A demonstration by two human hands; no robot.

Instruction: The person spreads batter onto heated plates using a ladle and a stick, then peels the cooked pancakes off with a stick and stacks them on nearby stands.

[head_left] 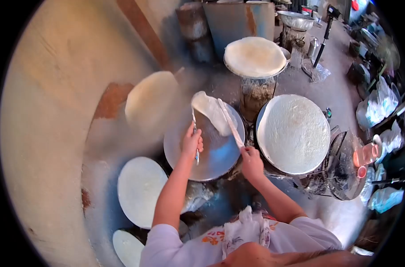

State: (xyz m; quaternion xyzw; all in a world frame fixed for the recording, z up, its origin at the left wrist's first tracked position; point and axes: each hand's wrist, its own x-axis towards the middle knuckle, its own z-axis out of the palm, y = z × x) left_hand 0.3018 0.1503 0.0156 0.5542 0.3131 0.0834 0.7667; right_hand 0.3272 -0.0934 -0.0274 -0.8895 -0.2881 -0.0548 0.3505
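My left hand (pixel 191 142) grips a thin metal spatula (pixel 195 133) over the round grey griddle (pixel 216 158). My right hand (pixel 251 162) holds a long flat wooden stick (pixel 230 122) that reaches up across the griddle. Both tools touch a thin white sheet of batter (pixel 210 110), folded and lifted at the griddle's far edge. The rest of the griddle surface is bare metal.
More round pans carry white sheets: right (pixel 293 133), far (pixel 254 57), upper left (pixel 151 102), lower left (pixel 138 189) and bottom (pixel 127 247). A plaster wall (pixel 46 133) rises at left. Bags and red cups (pixel 367 155) sit at right. A white cloth (pixel 245 229) lies on my lap.
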